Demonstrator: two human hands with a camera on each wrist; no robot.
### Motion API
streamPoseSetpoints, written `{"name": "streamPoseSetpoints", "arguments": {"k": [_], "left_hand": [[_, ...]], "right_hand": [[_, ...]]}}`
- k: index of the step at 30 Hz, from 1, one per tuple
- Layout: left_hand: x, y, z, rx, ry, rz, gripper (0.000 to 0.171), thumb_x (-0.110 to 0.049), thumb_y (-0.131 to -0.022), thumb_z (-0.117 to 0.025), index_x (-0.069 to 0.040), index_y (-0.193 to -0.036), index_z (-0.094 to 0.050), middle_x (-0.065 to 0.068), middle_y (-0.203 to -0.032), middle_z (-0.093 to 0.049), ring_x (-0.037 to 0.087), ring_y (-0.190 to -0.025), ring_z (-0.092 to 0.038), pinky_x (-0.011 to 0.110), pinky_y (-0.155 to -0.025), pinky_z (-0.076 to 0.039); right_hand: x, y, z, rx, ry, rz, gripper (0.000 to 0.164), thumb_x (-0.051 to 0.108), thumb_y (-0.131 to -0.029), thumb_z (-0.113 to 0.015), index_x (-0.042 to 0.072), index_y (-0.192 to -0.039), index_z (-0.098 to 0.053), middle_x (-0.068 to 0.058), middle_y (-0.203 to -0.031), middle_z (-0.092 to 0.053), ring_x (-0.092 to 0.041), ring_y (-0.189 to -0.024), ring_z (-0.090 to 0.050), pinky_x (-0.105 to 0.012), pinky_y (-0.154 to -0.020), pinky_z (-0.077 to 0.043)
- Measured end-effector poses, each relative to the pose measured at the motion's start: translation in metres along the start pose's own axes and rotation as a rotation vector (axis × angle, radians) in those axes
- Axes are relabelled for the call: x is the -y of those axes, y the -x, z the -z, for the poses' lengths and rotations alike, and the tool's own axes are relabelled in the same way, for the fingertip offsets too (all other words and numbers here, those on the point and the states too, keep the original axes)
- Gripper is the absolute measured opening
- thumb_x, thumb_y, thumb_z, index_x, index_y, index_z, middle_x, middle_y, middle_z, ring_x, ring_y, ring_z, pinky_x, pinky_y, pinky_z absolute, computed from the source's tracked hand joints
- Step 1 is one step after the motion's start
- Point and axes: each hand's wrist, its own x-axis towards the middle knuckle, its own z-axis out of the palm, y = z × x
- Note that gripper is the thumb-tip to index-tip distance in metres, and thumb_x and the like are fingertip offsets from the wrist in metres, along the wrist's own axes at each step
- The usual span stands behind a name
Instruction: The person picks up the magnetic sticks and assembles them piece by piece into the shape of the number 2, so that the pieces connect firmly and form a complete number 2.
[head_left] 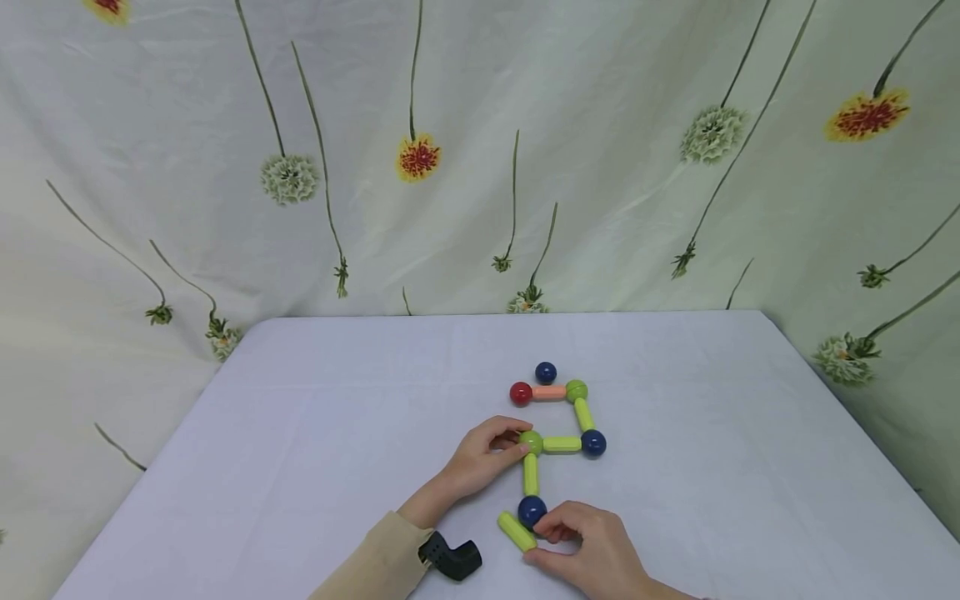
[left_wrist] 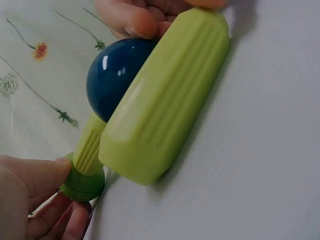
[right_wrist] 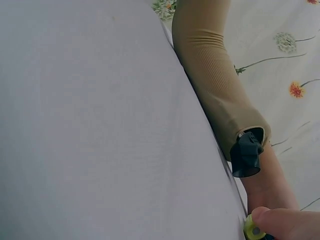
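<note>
My left hand (head_left: 480,458) pinches a green ball (head_left: 531,442) between thumb and fingers. The ball is a corner of a shape of rods and balls lying on the table. From it one light-green rod (head_left: 562,444) runs right and another light-green rod (head_left: 531,475) runs down to a dark blue ball (head_left: 532,511). My right hand (head_left: 592,546) pinches the near end of a loose light-green rod (head_left: 517,531), its fingertips right at the blue ball. In the left wrist view that ridged rod (left_wrist: 165,100) slants beside the blue ball (left_wrist: 117,75), partly covering it.
Farther along the shape are a blue ball (head_left: 593,443), a light-green rod (head_left: 584,414), a green ball (head_left: 577,391), an orange-pink rod (head_left: 549,392) and a red ball (head_left: 521,393). Another blue ball (head_left: 546,372) sits just behind. A flowered cloth hangs behind the white table (head_left: 360,400).
</note>
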Motion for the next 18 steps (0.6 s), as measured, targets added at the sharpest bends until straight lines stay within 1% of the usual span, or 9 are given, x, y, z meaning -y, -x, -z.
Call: {"name": "streamPoseSetpoints", "arguments": {"k": [3, 6, 10, 18], "left_hand": [[0.0, -0.0001, 0.0, 0.0, -0.002, 0.001, 0.029, -0.017, -0.091, -0.063, -0.004, -0.117, -0.062, 0.003, -0.11, -0.061, 0.015, -0.096, -0.058, 0.024, -0.083, -0.049], [-0.0005, -0.0004, 0.0001, 0.0, 0.001, 0.009, 0.03, -0.017, -0.091, -0.063, -0.004, -0.118, -0.061, 0.002, -0.11, -0.061, 0.015, -0.096, -0.058, 0.024, -0.084, -0.048], [-0.0009, -0.0002, -0.0001, -0.001, 0.0, 0.01, 0.029, -0.017, -0.091, -0.062, -0.005, -0.118, -0.061, 0.001, -0.11, -0.061, 0.015, -0.096, -0.057, 0.025, -0.084, -0.048], [-0.0015, 0.0004, -0.0001, -0.004, -0.002, 0.014, 0.029, -0.018, -0.091, -0.062, -0.006, -0.118, -0.062, 0.001, -0.11, -0.061, 0.015, -0.097, -0.057, 0.025, -0.084, -0.048]], "right_hand": [[0.0007, -0.0001, 0.0001, -0.001, 0.007, 0.005, 0.026, 0.045, -0.074, -0.076, 0.024, -0.086, -0.069, 0.02, -0.077, -0.059, 0.002, -0.07, -0.053, -0.019, -0.063, -0.048], [0.0013, 0.0003, 0.001, 0.006, 0.02, -0.005, 0.025, 0.045, -0.074, -0.076, 0.023, -0.087, -0.07, 0.02, -0.075, -0.058, 0.002, -0.067, -0.052, -0.018, -0.06, -0.047], [0.0018, 0.0009, 0.0023, 0.01, 0.035, 0.004, 0.027, 0.045, -0.075, -0.075, 0.022, -0.088, -0.071, 0.02, -0.074, -0.057, 0.003, -0.064, -0.05, -0.018, -0.057, -0.044], [0.003, 0.0004, 0.0032, 0.03, 0.034, 0.02, 0.027, 0.045, -0.076, -0.074, 0.021, -0.09, -0.071, 0.02, -0.075, -0.058, 0.003, -0.064, -0.05, -0.018, -0.057, -0.045]]}}
